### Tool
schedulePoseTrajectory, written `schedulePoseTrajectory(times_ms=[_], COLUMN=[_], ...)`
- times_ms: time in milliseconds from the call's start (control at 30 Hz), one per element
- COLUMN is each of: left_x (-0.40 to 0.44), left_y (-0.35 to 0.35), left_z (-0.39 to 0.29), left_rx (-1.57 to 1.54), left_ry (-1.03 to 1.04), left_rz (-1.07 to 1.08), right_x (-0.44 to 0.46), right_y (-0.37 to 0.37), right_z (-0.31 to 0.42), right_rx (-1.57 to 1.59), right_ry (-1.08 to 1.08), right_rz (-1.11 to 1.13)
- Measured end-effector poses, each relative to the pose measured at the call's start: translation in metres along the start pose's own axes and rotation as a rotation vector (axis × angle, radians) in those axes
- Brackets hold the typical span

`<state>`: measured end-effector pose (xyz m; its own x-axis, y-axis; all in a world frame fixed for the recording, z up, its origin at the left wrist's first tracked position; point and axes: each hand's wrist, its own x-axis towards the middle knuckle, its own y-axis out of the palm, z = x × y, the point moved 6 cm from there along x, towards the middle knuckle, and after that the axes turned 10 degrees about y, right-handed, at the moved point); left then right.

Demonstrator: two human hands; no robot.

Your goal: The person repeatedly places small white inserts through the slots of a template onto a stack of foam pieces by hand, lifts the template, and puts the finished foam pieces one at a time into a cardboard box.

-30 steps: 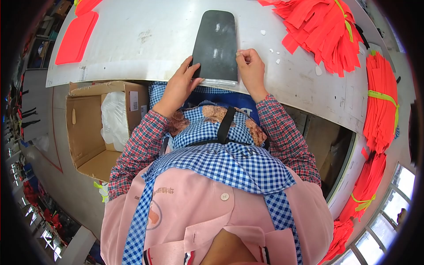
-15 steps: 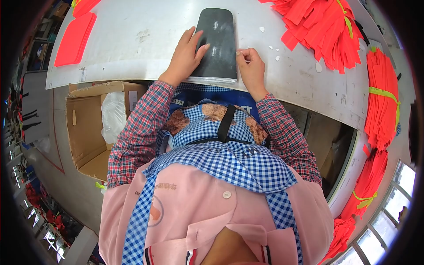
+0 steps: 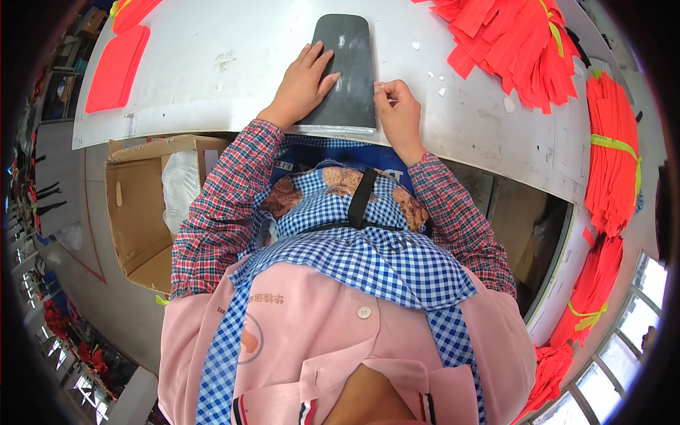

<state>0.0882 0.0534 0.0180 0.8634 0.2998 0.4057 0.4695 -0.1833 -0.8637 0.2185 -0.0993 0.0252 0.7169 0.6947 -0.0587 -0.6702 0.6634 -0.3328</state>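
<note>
A dark grey tapered panel point(image 3: 350, 92) with a rounded far end lies at the table's front edge, on top of thin pale layers. Across its left side rests my left hand point(image 3: 303, 83), open, with fingers spread and their tips on the dark surface. My right hand point(image 3: 400, 117) is beside the panel's right edge, thumb and forefinger pinched together. Whatever is between those fingertips is too small to make out. Small white scraps point(image 3: 441, 91) lie on the table to the right of this hand.
The white table point(image 3: 205, 85) carries a red stack point(image 3: 117, 69) at left and a fanned bundle of red strips point(image 3: 506, 46) at right. More tied red strips point(image 3: 613, 152) hang along the right side. An open cardboard box point(image 3: 145, 212) stands below, left.
My left hand has settled flatter on the dark panel, its fingers now lying against it. My right hand stays pinched by the panel's edge. The whole view has shifted slightly.
</note>
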Motion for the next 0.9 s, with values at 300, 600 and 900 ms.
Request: schedulePoseTrajectory(times_ms=[300,600,900], left_x=[-0.001,-0.003,-0.006], left_y=[0.000,-0.002,0.002], left_z=[-0.001,-0.004,-0.002], left_rx=[0.032,0.060,0.024], left_ry=[-0.001,-0.017,-0.068], left_rz=[0.014,0.007,0.006], right_x=[0.003,0.019,0.044], right_y=[-0.001,0.013,0.050], right_z=[0.001,0.017,0.024], right_rx=[-0.035,-0.061,-0.320], right_ry=[-0.036,-0.021,0.027], right_rz=[-0.028,0.108,0.337])
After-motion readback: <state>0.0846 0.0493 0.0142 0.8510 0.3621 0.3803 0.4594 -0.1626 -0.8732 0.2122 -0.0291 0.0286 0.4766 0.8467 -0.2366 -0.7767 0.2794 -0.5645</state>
